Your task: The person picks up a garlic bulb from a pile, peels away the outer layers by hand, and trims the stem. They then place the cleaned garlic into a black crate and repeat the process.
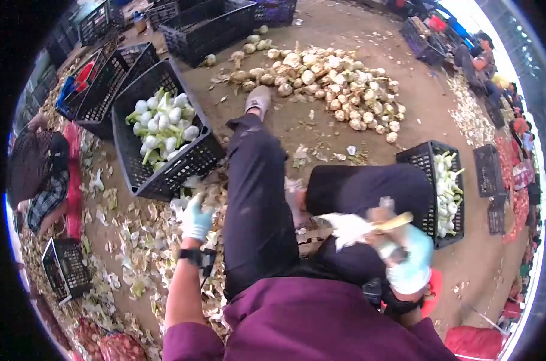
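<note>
My left hand, in a pale glove, is held over the peelings on the ground beside my left leg; its fingers are partly spread and blurred, with nothing visible in them. Above my right thigh is my right hand, also gloved and blurred by motion. Its fingers are closed around something brownish with a yellowish, stick-like part that I cannot make out. White peel stretches to its left. Trimmed white bulbs with green stems lie in the black crate ahead of my left hand. More trimmed bulbs fill a crate at my right.
Ahead lies a heap of untrimmed bulbs. Other black crates stand at the back. A person crouches at far left, and others sit at far right. Peelings cover the ground at left. A red container is beside my right hand.
</note>
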`<state>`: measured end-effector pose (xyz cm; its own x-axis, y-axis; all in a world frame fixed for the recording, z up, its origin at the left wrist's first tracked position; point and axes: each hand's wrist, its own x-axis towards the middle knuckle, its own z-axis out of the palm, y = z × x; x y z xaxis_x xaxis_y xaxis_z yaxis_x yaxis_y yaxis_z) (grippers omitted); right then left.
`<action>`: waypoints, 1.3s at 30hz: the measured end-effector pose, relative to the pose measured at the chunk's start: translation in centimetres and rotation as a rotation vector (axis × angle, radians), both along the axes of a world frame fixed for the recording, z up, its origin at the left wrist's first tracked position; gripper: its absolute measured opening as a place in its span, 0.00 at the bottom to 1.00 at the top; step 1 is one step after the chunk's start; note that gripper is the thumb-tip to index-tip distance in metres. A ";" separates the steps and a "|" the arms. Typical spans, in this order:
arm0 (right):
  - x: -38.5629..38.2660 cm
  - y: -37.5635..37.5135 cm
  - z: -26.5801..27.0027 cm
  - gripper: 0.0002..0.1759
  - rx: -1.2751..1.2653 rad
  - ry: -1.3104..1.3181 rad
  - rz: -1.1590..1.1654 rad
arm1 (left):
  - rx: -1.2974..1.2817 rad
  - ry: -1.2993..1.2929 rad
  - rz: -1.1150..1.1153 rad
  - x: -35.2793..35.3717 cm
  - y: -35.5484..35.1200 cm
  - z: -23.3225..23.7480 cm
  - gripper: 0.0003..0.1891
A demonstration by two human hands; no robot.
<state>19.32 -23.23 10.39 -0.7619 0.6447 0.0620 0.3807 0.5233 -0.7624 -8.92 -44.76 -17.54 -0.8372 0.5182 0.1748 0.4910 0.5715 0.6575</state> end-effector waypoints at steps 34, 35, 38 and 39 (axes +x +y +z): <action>1.2 15.1 -4.3 0.17 0.294 0.171 0.000 | -1.129 -0.993 0.617 14.4 -26.8 8.0 0.36; 1.8 15.8 -3.8 0.17 0.255 0.169 -0.039 | -1.205 -0.861 0.559 13.6 -26.0 7.1 0.35; 8.3 19.8 -2.2 0.17 0.073 0.202 -0.259 | -0.971 -0.402 0.325 9.8 -21.3 5.1 0.35; 10.9 20.4 -2.2 0.17 0.007 0.223 -0.360 | -0.916 -0.431 0.269 7.9 -17.6 7.8 0.28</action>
<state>30.25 -2.85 8.18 -0.4555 0.8664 0.2047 0.3667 0.3921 -0.8437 -1.01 -62.39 -9.79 -0.8423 0.0895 -0.5315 0.1009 0.9949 0.0075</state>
